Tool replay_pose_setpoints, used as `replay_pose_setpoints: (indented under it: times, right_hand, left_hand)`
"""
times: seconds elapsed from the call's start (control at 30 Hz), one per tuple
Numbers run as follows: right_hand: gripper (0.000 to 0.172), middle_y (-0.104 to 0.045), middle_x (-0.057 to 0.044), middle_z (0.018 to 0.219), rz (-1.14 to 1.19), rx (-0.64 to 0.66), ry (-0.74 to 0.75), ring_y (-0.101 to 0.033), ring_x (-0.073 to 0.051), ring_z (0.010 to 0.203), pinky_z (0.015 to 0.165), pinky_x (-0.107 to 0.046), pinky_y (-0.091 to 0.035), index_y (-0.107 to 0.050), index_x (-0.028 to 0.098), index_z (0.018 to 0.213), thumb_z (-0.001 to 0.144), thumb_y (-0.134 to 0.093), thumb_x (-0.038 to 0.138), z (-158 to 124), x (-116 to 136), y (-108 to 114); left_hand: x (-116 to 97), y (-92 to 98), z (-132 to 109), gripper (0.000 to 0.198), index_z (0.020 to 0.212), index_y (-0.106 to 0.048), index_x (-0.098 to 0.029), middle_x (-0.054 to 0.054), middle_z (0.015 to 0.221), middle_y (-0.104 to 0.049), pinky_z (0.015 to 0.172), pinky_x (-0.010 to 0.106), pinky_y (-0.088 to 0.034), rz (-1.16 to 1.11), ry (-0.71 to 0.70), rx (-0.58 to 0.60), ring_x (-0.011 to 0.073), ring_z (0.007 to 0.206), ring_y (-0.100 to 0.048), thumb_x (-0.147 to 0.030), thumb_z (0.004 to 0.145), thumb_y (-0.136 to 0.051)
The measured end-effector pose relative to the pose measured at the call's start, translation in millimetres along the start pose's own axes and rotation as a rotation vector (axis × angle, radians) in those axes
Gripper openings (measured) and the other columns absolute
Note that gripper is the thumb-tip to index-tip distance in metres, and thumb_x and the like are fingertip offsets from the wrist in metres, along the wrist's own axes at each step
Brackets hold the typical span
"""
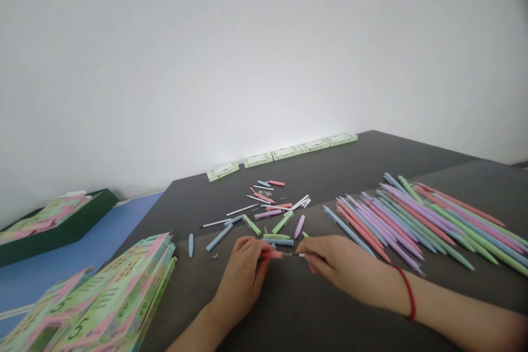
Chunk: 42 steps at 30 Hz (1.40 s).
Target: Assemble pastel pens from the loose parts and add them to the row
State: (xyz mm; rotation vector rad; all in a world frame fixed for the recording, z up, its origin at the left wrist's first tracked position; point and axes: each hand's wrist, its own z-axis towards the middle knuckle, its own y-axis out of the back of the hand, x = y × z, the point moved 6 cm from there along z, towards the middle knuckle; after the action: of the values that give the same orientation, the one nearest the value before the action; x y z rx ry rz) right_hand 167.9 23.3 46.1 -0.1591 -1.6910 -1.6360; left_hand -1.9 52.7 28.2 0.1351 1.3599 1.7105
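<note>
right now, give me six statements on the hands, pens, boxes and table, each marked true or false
1. The left hand holds a red barrel. True.
2. The right hand is empty. False: it holds a refill.
3. A red band circles the right wrist. True.
4. The long pens lie right of the loose parts. True.
5. Only two boxes lie by the wall. False: five do.
6. The table is white. False: it is dark.
</note>
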Motion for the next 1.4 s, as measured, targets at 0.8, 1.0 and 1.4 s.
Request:
replay_pose_setpoints:
  times: [0.8, 1.0, 1.4]
  right_hand:
    - [0.073, -0.071, -0.011, 0.097, -0.055, 0.099, 0.017, -0.066, -0.027, 0.085, 0.069, -0.032, -0.043, -0.016, 0.015, 0.148, 0.081, -0.044, 0.014, -8, 3, -38]
    - [0.09, -0.068, -0.009, 0.106, -0.046, 0.032, 0.047, -0.066, -0.026, 0.087, 0.072, -0.032, -0.049, -0.005, 0.021, 0.149, 0.073, -0.053, 0.015, -11, 21, -33]
    - [0.056, -0.037, -0.013, 0.144, 0.464, -0.172, 0.019, -0.036, -0.021, 0.132, 0.109, -0.046, -0.031, -0.014, 0.023, 0.146, 0.096, -0.035, 0.036, -8, -4, -33]
  left_hand:
    - [-46, -38.0, -8, 0.017, 0.09, -0.053, -0.02, 0.001, 0.082, -0.063, 0.078, 0.036, -0.037, 0.376, -0.228, 0.286, 0.0194, 0.075, -0.057, -0.022, 0.097, -0.037]
    - [-49, -33.6, -7, 0.008, 0.098, -0.05, -0.019, 0.001, 0.086, -0.065, 0.073, 0.035, -0.036, 0.341, -0.141, 0.306, 0.0198, 0.075, -0.058, -0.017, 0.092, -0.047]
    - [-41, -31.6, -5, 0.014, 0.092, -0.052, -0.02, 0.002, 0.086, -0.064, 0.075, 0.036, -0.038, 0.327, -0.083, 0.244, 0.0205, 0.077, -0.058, -0.015, 0.093, -0.039]
